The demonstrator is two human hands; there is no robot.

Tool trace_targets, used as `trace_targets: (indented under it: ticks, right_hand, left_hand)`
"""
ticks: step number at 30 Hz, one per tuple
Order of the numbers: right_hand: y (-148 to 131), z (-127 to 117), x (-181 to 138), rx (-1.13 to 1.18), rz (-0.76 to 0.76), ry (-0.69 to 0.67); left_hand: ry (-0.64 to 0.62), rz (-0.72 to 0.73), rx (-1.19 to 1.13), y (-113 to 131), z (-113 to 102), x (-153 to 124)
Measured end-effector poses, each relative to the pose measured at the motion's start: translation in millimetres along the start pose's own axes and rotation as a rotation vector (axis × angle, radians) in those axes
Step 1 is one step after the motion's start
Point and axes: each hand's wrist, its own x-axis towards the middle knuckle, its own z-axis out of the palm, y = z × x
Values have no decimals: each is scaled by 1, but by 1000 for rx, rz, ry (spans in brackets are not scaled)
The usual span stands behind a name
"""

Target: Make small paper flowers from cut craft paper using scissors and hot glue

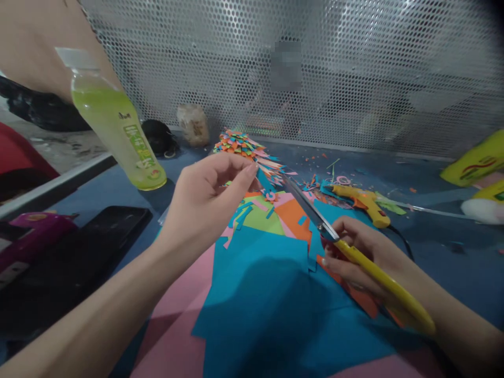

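Observation:
My left hand [220, 191] pinches a small blue paper strip [265, 181] between thumb and fingertips, over the middle of the table. My right hand [360, 252] is closed on yellow-handled scissors [354, 257]; their blades point up and left, toward the strip, without touching it. Below both hands lie blue paper sheets [268, 294], with pink paper [173, 325], green and orange pieces around and beneath them. Several cut blue snippets [242, 215] lie scattered on the papers. Behind my left hand stands a mound of layered multicoloured paper strips [244, 147], partly hidden by that hand.
A tilted-looking drink bottle [118, 126] stands left. A black phone [106, 231] and a purple tool [43, 231] lie at the left. A yellow glue gun [364, 202] with a cord rests at right, near paper scraps. A perforated metal panel [354, 84] closes the back.

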Motion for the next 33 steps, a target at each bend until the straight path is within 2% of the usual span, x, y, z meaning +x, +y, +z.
trace_targets:
  ticks: [6,10,13,17,22,29,33]
  right_hand:
    - [-4,-2,4,-36,-85,101]
    - [-6,-4,8,87,-118,97]
    - [-4,-5,10,127,-141,107]
    - [-3,-4,9,87,-190,196]
    - [-3,-2,8,-58,-189,246]
    - [-5,0,8,-70,-113,207]
    - [-4,-1,6,-68,-106,162]
  left_hand:
    - [-57,-86,-141,-1,4,-1]
    - [-139,-84,-142,-7,6,-2]
    - [-199,-138,-193,-7,8,-4]
    - [-216,-239,-295,-4,10,-6]
    - [-270,-340,-436,-5,11,-8]
    - [-296,-372,-528,-9,10,-8]
    - [-245,-350,-531,-14,12,-8]
